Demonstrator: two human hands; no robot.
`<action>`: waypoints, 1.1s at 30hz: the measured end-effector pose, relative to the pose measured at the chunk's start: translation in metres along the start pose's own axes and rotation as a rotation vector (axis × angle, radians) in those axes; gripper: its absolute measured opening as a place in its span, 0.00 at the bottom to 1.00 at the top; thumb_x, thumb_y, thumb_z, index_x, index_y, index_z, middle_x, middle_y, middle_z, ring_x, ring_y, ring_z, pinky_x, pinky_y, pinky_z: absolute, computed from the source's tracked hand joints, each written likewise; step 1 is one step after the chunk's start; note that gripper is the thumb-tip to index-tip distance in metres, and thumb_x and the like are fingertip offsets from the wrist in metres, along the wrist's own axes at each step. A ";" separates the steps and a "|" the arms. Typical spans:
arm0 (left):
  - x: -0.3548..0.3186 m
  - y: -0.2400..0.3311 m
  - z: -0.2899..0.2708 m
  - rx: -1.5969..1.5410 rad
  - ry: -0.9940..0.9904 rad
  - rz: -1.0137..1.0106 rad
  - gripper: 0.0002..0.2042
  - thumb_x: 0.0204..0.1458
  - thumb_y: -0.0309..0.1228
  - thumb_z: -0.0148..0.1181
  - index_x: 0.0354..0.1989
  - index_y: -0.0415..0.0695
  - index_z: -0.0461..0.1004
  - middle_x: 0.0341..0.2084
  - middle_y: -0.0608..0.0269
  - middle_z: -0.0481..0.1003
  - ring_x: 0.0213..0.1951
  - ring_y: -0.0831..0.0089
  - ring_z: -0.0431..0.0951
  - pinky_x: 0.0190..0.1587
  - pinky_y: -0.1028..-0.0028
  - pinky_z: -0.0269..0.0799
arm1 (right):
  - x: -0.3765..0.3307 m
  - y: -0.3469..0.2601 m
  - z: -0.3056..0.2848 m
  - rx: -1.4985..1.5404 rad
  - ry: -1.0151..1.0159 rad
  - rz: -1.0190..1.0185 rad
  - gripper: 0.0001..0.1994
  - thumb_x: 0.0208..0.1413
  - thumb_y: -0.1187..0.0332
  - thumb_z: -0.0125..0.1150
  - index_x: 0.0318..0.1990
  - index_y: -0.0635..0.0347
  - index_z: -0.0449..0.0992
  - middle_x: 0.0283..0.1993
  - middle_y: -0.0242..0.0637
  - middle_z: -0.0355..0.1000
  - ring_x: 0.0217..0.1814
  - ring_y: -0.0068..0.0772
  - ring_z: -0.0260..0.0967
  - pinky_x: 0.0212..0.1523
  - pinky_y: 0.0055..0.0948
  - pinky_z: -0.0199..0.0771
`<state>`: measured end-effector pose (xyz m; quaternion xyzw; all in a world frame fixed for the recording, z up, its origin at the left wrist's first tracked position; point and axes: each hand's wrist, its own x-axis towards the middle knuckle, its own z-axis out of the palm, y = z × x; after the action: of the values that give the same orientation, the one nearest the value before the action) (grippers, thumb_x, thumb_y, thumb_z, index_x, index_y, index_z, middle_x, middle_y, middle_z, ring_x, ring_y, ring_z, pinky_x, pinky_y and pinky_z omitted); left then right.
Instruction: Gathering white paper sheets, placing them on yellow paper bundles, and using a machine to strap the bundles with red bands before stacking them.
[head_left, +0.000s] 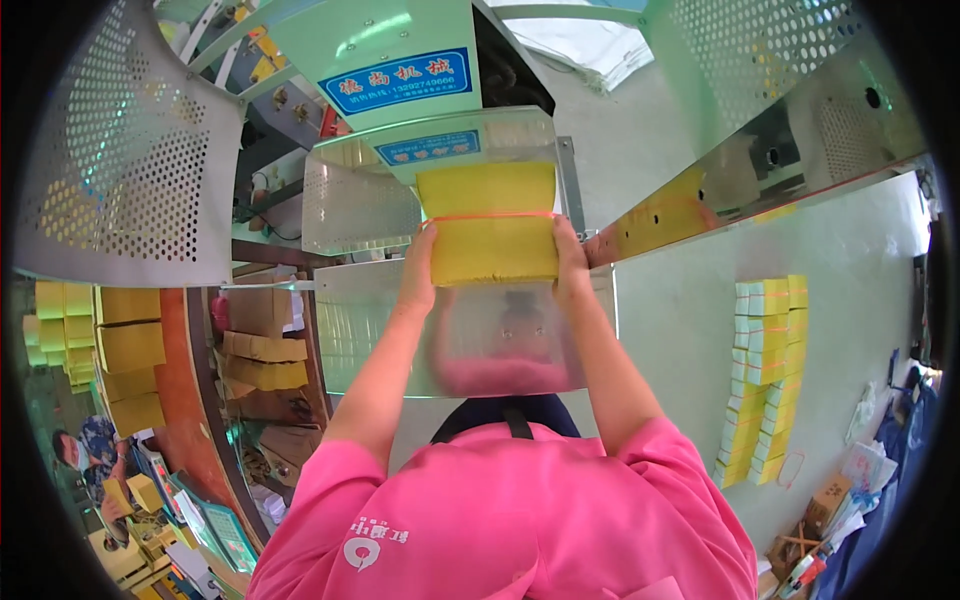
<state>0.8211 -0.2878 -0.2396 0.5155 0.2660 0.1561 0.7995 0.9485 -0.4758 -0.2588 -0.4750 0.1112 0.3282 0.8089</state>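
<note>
Both hands press in from opposite sides on a yellow bundle (pixel 495 250), the left hand (pixel 420 265) at its left edge and the right hand (pixel 570 260) at its right edge; some of the fingers are hidden. A thin reddish band (pixel 490 215) runs across the bundle from side to side. The bundle is in the middle of the scene, over a shiny metal surface (pixel 350 345); whether it rests there or is lifted cannot be told. That surface continues nearer than the bundle, its near edge close to the person's waist, and extends left past the left hand. To the right, room is tight: a polished metal rail (pixel 650 215) slants away from just beside the right hand, and contact between them is unclear. Beyond the surface's right edge, pale floor (pixel 670 320) stretches to yellow stacks (pixel 770 380) standing well apart from the hands. A perforated panel (pixel 130 170) borders the far left, and a reddish-brown board (pixel 195 390) lies nearer on that side.
</note>
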 end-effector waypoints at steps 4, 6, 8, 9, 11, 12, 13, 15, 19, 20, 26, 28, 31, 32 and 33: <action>-0.001 0.000 0.008 0.014 -0.020 0.000 0.25 0.64 0.46 0.46 0.61 0.40 0.65 0.56 0.63 0.69 0.59 0.73 0.66 0.62 0.72 0.58 | 0.032 0.034 -0.029 -0.032 0.073 -0.153 0.20 0.62 0.54 0.54 0.54 0.58 0.71 0.53 0.34 0.71 0.56 0.29 0.68 0.57 0.30 0.68; -0.008 -0.002 0.002 0.033 0.003 0.017 0.25 0.64 0.46 0.45 0.61 0.40 0.65 0.56 0.63 0.68 0.58 0.73 0.66 0.62 0.71 0.59 | 0.034 0.042 -0.028 -0.046 0.119 -0.237 0.20 0.62 0.54 0.54 0.54 0.58 0.71 0.53 0.33 0.70 0.56 0.29 0.68 0.56 0.30 0.68; -0.019 -0.005 -0.007 0.043 0.023 0.020 0.25 0.65 0.46 0.44 0.61 0.40 0.65 0.56 0.63 0.68 0.58 0.73 0.66 0.62 0.71 0.59 | -0.002 0.019 -0.008 -0.140 0.066 -0.139 0.22 0.63 0.54 0.52 0.58 0.59 0.69 0.56 0.33 0.69 0.59 0.29 0.66 0.58 0.29 0.67; -0.028 -0.006 -0.011 0.068 0.045 0.037 0.24 0.65 0.46 0.43 0.61 0.40 0.65 0.56 0.63 0.68 0.58 0.73 0.67 0.62 0.71 0.59 | -0.009 0.019 -0.012 -0.138 0.073 -0.136 0.22 0.63 0.54 0.52 0.58 0.59 0.69 0.56 0.33 0.69 0.59 0.29 0.66 0.58 0.29 0.67; -0.050 -0.009 -0.021 0.096 0.063 0.036 0.24 0.65 0.46 0.42 0.60 0.40 0.66 0.56 0.63 0.69 0.58 0.72 0.67 0.61 0.71 0.59 | -0.024 0.023 -0.021 -0.229 -0.179 -0.072 0.29 0.65 0.53 0.49 0.67 0.61 0.59 0.69 0.35 0.58 0.72 0.30 0.51 0.67 0.27 0.51; -0.070 -0.008 -0.029 0.186 0.068 0.033 0.24 0.66 0.45 0.41 0.60 0.39 0.66 0.55 0.62 0.69 0.57 0.72 0.67 0.61 0.70 0.59 | -0.043 0.023 -0.018 -0.226 -0.170 -0.053 0.29 0.65 0.53 0.49 0.67 0.61 0.59 0.69 0.35 0.58 0.72 0.30 0.51 0.67 0.27 0.51; -0.088 -0.008 -0.035 0.276 0.070 0.026 0.24 0.66 0.45 0.39 0.59 0.39 0.66 0.55 0.61 0.69 0.57 0.71 0.68 0.61 0.70 0.60 | -0.068 0.019 -0.010 -0.350 -0.182 -0.115 0.28 0.66 0.52 0.48 0.67 0.61 0.60 0.67 0.37 0.61 0.70 0.32 0.55 0.66 0.28 0.54; -0.118 -0.001 -0.038 0.372 0.054 0.011 0.23 0.66 0.43 0.40 0.57 0.37 0.66 0.52 0.59 0.71 0.54 0.69 0.70 0.58 0.69 0.62 | -0.103 0.016 -0.005 -0.470 -0.165 -0.163 0.28 0.67 0.52 0.46 0.67 0.60 0.60 0.65 0.40 0.65 0.68 0.34 0.60 0.64 0.28 0.57; -0.153 0.002 -0.056 0.636 -0.009 0.050 0.22 0.65 0.41 0.40 0.54 0.33 0.67 0.44 0.53 0.75 0.47 0.67 0.73 0.51 0.68 0.66 | -0.148 0.014 -0.013 -1.122 -0.095 -0.322 0.22 0.65 0.51 0.47 0.54 0.61 0.71 0.44 0.48 0.75 0.46 0.49 0.72 0.48 0.38 0.69; -0.157 0.001 -0.062 0.629 -0.020 0.042 0.22 0.65 0.41 0.40 0.54 0.33 0.67 0.44 0.53 0.75 0.47 0.67 0.73 0.51 0.68 0.66 | -0.157 0.012 -0.011 -1.423 -0.074 -0.333 0.21 0.64 0.52 0.48 0.47 0.61 0.75 0.36 0.50 0.75 0.38 0.54 0.73 0.42 0.42 0.71; -0.176 -0.003 -0.067 0.663 0.098 0.087 0.22 0.64 0.43 0.43 0.50 0.33 0.70 0.35 0.52 0.77 0.39 0.66 0.75 0.44 0.68 0.69 | -0.179 0.007 -0.014 -1.375 0.154 -0.255 0.18 0.62 0.55 0.53 0.33 0.62 0.78 0.27 0.47 0.74 0.29 0.49 0.72 0.35 0.40 0.71; -0.181 -0.003 -0.069 0.731 0.126 0.098 0.23 0.64 0.46 0.45 0.47 0.34 0.72 0.30 0.54 0.77 0.33 0.65 0.75 0.39 0.65 0.70 | -0.176 0.006 -0.018 -1.222 0.187 -0.319 0.16 0.61 0.57 0.54 0.35 0.63 0.78 0.28 0.45 0.75 0.30 0.44 0.73 0.36 0.36 0.71; -0.179 0.006 -0.086 1.057 0.012 0.069 0.25 0.63 0.49 0.47 0.44 0.35 0.74 0.26 0.55 0.77 0.28 0.65 0.76 0.34 0.62 0.70 | -0.167 0.013 -0.017 -0.988 0.156 -0.394 0.14 0.61 0.60 0.55 0.40 0.63 0.78 0.31 0.43 0.76 0.33 0.34 0.74 0.39 0.30 0.72; -0.178 0.011 -0.092 1.060 0.008 0.076 0.25 0.63 0.49 0.47 0.44 0.35 0.74 0.26 0.55 0.77 0.28 0.65 0.76 0.34 0.62 0.70 | -0.164 0.016 -0.016 -0.914 0.099 -0.408 0.14 0.61 0.61 0.55 0.43 0.63 0.78 0.32 0.43 0.77 0.36 0.30 0.74 0.41 0.27 0.72; -0.177 0.024 -0.091 1.198 -0.019 0.021 0.26 0.63 0.51 0.47 0.42 0.35 0.74 0.24 0.57 0.78 0.27 0.64 0.77 0.32 0.60 0.71 | -0.162 0.020 -0.015 -0.909 0.105 -0.413 0.14 0.61 0.61 0.55 0.43 0.63 0.78 0.32 0.43 0.77 0.36 0.30 0.74 0.41 0.27 0.72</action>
<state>0.6248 -0.3032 -0.2002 0.8805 0.2954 -0.0179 0.3704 0.8150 -0.5504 -0.2009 -0.8073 -0.0991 0.1522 0.5614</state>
